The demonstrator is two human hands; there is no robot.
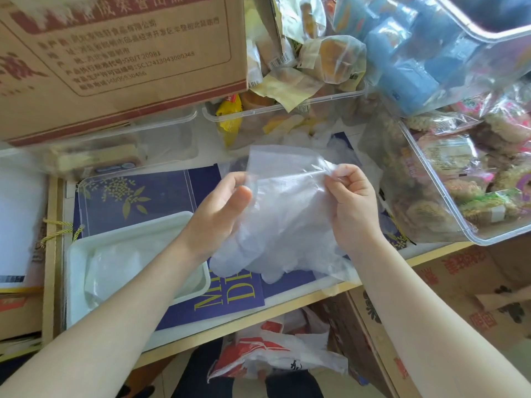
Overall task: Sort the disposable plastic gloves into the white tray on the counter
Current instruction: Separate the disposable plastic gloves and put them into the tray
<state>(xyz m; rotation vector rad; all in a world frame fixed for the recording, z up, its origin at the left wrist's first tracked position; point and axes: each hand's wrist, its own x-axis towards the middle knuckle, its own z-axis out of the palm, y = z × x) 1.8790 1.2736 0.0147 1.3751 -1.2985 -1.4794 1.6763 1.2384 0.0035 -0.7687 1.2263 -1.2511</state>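
Observation:
A clear disposable plastic glove (287, 214) hangs above the counter between both hands, its cuff up and its fingers drooping down. My left hand (221, 208) pinches its left edge. My right hand (352, 196) pinches its upper right edge with curled fingers. The white tray (74, 271) lies at the lower left on the counter and holds clear gloves (120, 262). A crumpled heap of more clear gloves (319, 142) lies behind the held one.
A big cardboard box (120, 53) stands at the back left. Clear bins of wrapped snacks (301, 79) and noodles (465, 182) crowd the back and right. Blue printed boxes (143, 193) cover the counter. A red-white bag (275, 354) hangs below the counter's edge.

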